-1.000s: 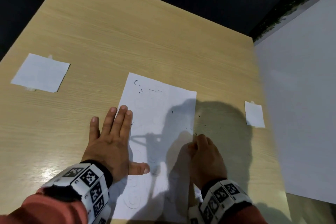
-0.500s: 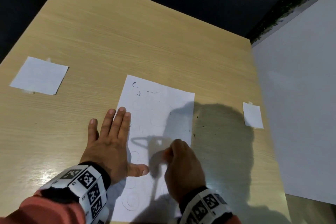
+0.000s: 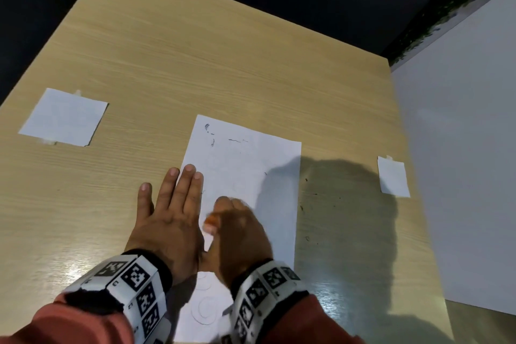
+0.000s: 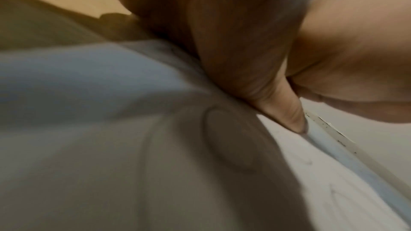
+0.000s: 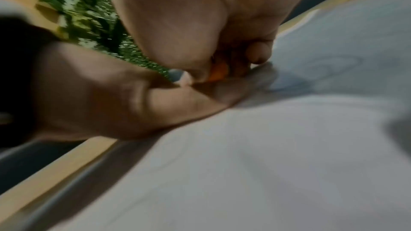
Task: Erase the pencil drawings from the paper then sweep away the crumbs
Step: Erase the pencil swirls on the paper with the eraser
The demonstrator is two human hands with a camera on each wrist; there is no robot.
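A white sheet of paper (image 3: 251, 170) lies on the wooden table (image 3: 195, 58), with faint pencil circles (image 3: 205, 313) near its front end and dark marks (image 3: 220, 137) at its far end. My left hand (image 3: 170, 209) lies flat with straight fingers on the paper's left edge, thumb (image 4: 286, 111) on the sheet. My right hand (image 3: 237, 232) pinches a small orange eraser (image 3: 210, 220) and presses it to the paper right beside the left hand. The right wrist view shows the eraser (image 5: 219, 73) between thumb and fingers, blurred.
Dark crumbs (image 3: 305, 195) dot the table just right of the sheet. A small taped paper square (image 3: 65, 117) lies at the left and a smaller one (image 3: 393, 177) at the right. A large white board (image 3: 460, 162) covers the right side.
My right hand has swept left across the paper from its right edge to beside the left hand. The left hand has stayed in place.
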